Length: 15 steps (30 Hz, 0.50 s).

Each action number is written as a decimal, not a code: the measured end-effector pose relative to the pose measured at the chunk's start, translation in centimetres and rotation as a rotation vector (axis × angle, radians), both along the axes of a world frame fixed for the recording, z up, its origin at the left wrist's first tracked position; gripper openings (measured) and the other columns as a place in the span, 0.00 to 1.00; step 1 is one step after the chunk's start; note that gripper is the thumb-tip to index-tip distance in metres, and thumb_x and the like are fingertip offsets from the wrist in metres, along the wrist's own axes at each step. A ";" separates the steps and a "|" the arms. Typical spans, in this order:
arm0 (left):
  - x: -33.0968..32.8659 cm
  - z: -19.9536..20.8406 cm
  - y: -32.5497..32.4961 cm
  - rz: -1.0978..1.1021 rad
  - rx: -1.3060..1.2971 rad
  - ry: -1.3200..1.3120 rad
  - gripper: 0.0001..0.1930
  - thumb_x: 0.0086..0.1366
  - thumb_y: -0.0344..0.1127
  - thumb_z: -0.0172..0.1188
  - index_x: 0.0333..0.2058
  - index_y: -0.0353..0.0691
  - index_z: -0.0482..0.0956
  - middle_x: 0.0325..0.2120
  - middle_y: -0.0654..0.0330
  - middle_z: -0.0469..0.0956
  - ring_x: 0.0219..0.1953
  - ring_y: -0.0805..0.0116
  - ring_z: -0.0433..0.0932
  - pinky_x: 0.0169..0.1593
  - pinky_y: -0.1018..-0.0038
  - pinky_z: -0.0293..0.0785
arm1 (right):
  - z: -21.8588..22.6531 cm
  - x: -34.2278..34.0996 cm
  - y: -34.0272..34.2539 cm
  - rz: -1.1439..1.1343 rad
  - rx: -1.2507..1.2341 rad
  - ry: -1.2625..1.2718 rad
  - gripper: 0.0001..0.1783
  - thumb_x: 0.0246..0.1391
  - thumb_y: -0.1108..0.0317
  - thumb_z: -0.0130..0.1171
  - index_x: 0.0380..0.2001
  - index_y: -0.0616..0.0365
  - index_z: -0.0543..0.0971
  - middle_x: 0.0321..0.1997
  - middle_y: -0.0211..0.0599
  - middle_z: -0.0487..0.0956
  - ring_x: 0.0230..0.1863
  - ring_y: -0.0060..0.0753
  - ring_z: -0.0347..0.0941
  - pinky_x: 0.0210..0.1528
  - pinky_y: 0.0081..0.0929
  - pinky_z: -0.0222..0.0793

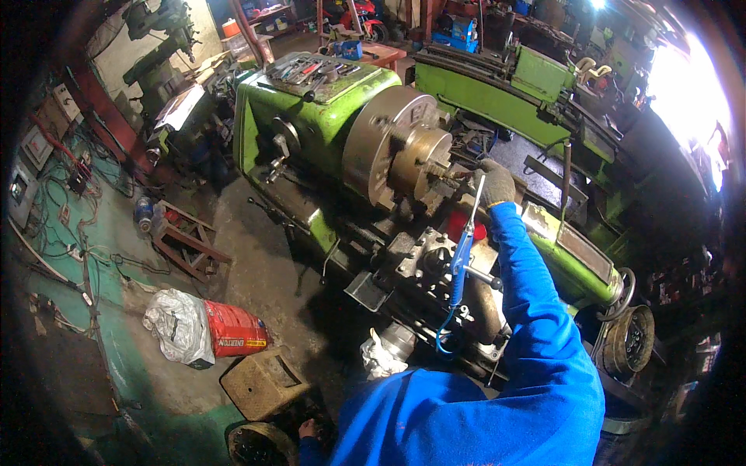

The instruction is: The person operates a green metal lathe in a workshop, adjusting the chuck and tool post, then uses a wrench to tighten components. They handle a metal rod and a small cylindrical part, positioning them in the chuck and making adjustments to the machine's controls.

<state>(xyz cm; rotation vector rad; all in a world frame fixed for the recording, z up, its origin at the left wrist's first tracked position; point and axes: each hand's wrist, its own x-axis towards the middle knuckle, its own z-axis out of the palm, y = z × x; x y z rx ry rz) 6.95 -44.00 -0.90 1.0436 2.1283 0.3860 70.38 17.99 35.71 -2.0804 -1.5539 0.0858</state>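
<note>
A grey knitted glove covers my right hand (497, 185), which reaches to the front of a brass-coloured cylindrical workpiece (420, 161). That piece sits in the big round chuck (371, 145) of a green lathe (322, 116). My gloved fingers are curled around something thin by the workpiece's bore; its kind is hard to see. Just below the glove, a blue air blow gun (460, 268) with a long metal nozzle stands on the tool carriage (423, 256), beside a red cup-like container (466, 227). Low in the view, my left hand (309, 429) hangs by my body, its fingers mostly hidden.
Hand tools (311, 71) lie atop the headstock. A second green machine (482, 101) stands behind. On the floor at left are a red-and-white sack (233, 328), a tan crate (263, 382), a rusty metal stand (190, 242) and loose cables (70, 206). A handwheel (622, 295) is at right.
</note>
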 end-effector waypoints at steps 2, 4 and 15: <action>0.3 0.0 0.0 0.133 -0.063 -0.080 0.22 0.71 0.47 0.68 0.53 0.34 0.85 0.36 0.51 0.88 0.34 0.55 0.87 0.34 0.59 0.82 | -0.6 0.6 0.4 0.014 -0.013 0.015 0.24 0.59 0.52 0.62 0.55 0.50 0.86 0.56 0.49 0.85 0.59 0.56 0.81 0.63 0.48 0.76; 0.7 0.1 -0.2 0.374 -0.150 -0.216 0.22 0.71 0.47 0.68 0.53 0.34 0.85 0.36 0.51 0.88 0.34 0.56 0.87 0.34 0.60 0.83 | -1.5 1.2 0.6 0.015 0.013 0.036 0.25 0.58 0.52 0.62 0.55 0.51 0.86 0.56 0.51 0.85 0.59 0.57 0.81 0.62 0.47 0.76; 2.1 1.0 -1.1 0.446 -0.281 -0.265 0.25 0.71 0.49 0.67 0.57 0.34 0.82 0.36 0.49 0.88 0.34 0.56 0.87 0.34 0.61 0.83 | -5.0 4.1 -2.4 0.214 0.237 1.532 0.08 0.71 0.63 0.58 0.48 0.51 0.80 0.37 0.27 0.81 0.30 0.25 0.77 0.31 0.28 0.77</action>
